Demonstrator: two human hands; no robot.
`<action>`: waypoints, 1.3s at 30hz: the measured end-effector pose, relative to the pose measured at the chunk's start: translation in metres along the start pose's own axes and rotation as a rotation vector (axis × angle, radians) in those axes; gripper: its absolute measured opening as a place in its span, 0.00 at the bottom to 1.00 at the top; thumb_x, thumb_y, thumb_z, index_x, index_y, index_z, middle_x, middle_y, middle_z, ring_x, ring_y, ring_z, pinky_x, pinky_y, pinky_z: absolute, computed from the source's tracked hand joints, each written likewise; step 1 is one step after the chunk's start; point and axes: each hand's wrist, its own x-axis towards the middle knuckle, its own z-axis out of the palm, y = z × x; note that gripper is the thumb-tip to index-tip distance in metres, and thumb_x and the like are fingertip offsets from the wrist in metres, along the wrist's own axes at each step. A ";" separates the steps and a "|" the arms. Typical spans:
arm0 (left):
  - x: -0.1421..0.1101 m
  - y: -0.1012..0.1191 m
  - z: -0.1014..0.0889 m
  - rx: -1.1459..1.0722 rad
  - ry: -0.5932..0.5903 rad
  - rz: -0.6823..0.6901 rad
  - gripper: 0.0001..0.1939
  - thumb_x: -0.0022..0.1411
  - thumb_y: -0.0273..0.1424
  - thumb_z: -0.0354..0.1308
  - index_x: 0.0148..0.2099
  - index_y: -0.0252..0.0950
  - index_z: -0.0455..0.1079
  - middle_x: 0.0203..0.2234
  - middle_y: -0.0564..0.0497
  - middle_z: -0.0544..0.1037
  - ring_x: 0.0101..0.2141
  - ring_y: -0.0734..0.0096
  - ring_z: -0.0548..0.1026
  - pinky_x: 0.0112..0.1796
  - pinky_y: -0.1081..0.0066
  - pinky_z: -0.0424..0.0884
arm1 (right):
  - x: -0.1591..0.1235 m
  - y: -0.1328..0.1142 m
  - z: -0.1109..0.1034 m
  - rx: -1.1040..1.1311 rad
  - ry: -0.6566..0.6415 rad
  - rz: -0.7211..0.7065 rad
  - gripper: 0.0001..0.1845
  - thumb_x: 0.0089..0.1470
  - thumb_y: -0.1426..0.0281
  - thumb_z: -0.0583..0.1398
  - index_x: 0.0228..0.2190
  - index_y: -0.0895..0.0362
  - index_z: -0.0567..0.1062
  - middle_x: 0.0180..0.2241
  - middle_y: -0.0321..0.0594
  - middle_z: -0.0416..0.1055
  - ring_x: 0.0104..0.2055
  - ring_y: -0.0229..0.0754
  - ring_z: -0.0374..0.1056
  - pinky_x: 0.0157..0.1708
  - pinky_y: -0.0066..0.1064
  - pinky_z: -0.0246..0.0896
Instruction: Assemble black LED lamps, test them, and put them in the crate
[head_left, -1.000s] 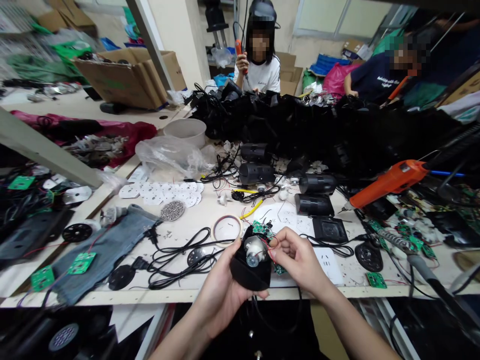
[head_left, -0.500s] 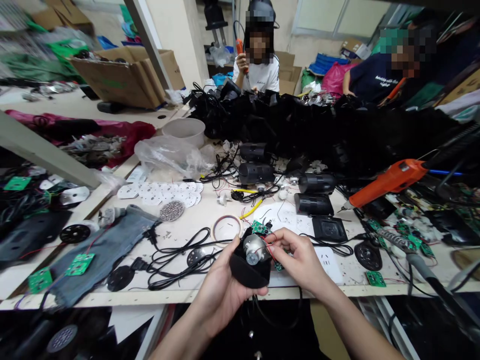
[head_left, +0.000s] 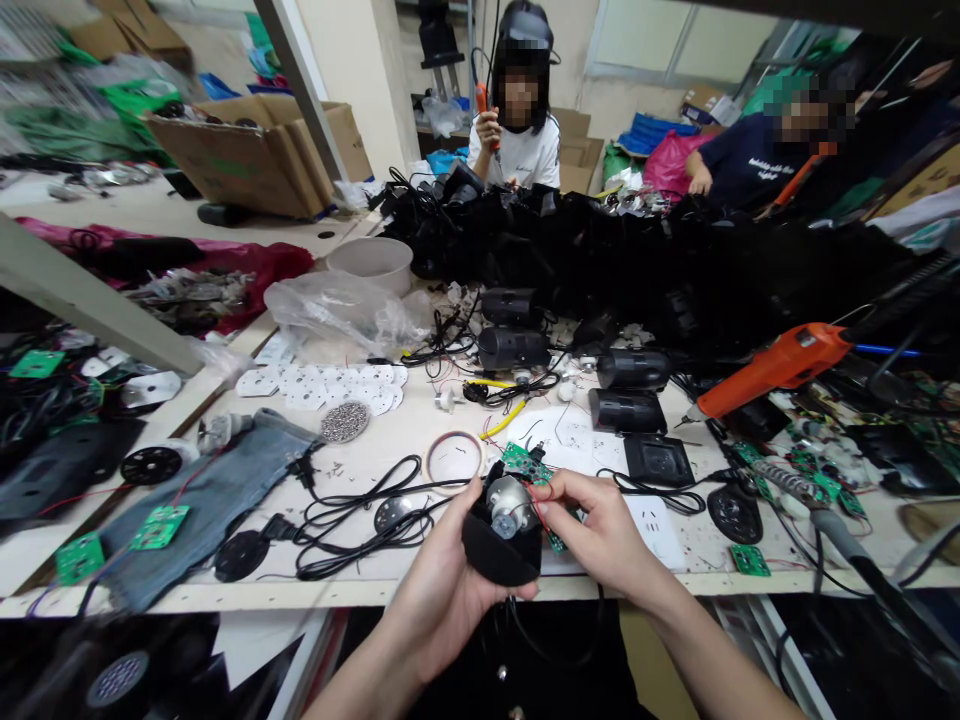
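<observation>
My left hand [head_left: 442, 590] is closed around a black plastic housing [head_left: 499, 552], held above the bench's front edge. A small motor [head_left: 510, 500] with a pale round end piece sits in the housing, its end facing me. At its right side, my right hand [head_left: 600, 525] pinches thin red wires [head_left: 541, 492]. A green circuit board [head_left: 525, 462] shows just behind the housing, and part of another lies under my right fingers. Behind my left hand lie a roll of tape [head_left: 453, 458] and a coiled black power cord [head_left: 360, 520].
An orange electric screwdriver [head_left: 772, 370] is at the right, near a soldering iron [head_left: 840, 525]. A dish of screws [head_left: 345, 422] stands beside white plates [head_left: 322, 385]. Black housings [head_left: 514, 347] lie mid-bench before a heap of black parts. Two people sit across the bench.
The housing has tilted slightly and sits a little lower in my left hand. My right fingers stay on the red wires, shifted very slightly. One person's hand across the bench has come into view.
</observation>
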 end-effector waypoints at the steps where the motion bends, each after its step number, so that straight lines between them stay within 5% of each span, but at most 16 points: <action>1: 0.000 0.000 0.000 0.001 0.003 0.003 0.21 0.67 0.41 0.49 0.43 0.28 0.74 0.32 0.43 0.77 0.26 0.68 0.72 0.22 0.68 0.73 | 0.000 0.000 0.000 -0.005 0.005 -0.006 0.08 0.53 0.72 0.58 0.23 0.57 0.72 0.25 0.36 0.75 0.27 0.37 0.68 0.30 0.27 0.62; 12: -0.003 0.004 0.000 0.003 -0.019 0.004 0.18 0.66 0.38 0.49 0.42 0.29 0.73 0.31 0.43 0.78 0.27 0.65 0.74 0.24 0.64 0.75 | 0.003 -0.002 -0.008 0.223 -0.106 0.108 0.06 0.54 0.70 0.59 0.31 0.57 0.77 0.28 0.37 0.76 0.29 0.38 0.70 0.30 0.28 0.64; 16: -0.004 0.009 -0.006 0.013 0.045 0.077 0.13 0.64 0.32 0.52 0.48 0.32 0.70 0.39 0.41 0.79 0.33 0.57 0.77 0.33 0.52 0.77 | 0.002 -0.003 -0.017 0.179 -0.108 -0.043 0.14 0.61 0.71 0.53 0.42 0.55 0.78 0.38 0.41 0.75 0.41 0.41 0.71 0.42 0.33 0.65; 22: -0.006 0.022 -0.011 -0.003 0.060 0.166 0.23 0.62 0.26 0.50 0.60 0.39 0.61 0.45 0.43 0.78 0.40 0.53 0.78 0.40 0.41 0.73 | -0.021 -0.002 -0.021 -0.171 0.145 -0.303 0.18 0.57 0.74 0.56 0.50 0.53 0.69 0.47 0.47 0.67 0.50 0.49 0.65 0.49 0.43 0.64; 26: -0.003 0.024 -0.007 -0.008 0.087 0.155 0.21 0.63 0.32 0.52 0.58 0.36 0.65 0.41 0.42 0.80 0.36 0.56 0.79 0.38 0.52 0.75 | -0.030 0.002 -0.008 -0.334 0.112 -0.367 0.23 0.53 0.79 0.56 0.51 0.55 0.66 0.48 0.50 0.64 0.51 0.51 0.64 0.49 0.45 0.66; 30: 0.002 0.019 -0.003 0.039 0.176 0.197 0.21 0.58 0.34 0.62 0.54 0.39 0.69 0.39 0.47 0.80 0.34 0.64 0.79 0.35 0.67 0.75 | -0.024 0.005 0.004 -0.296 0.136 -0.352 0.15 0.57 0.80 0.53 0.45 0.56 0.69 0.43 0.48 0.67 0.47 0.47 0.67 0.45 0.40 0.69; 39: 0.005 0.014 -0.005 0.160 0.208 0.383 0.28 0.54 0.36 0.66 0.56 0.47 0.65 0.50 0.53 0.75 0.46 0.68 0.74 0.38 0.75 0.70 | -0.016 -0.008 -0.004 -0.265 0.042 -0.451 0.13 0.60 0.81 0.51 0.41 0.55 0.71 0.35 0.44 0.73 0.40 0.44 0.70 0.39 0.37 0.69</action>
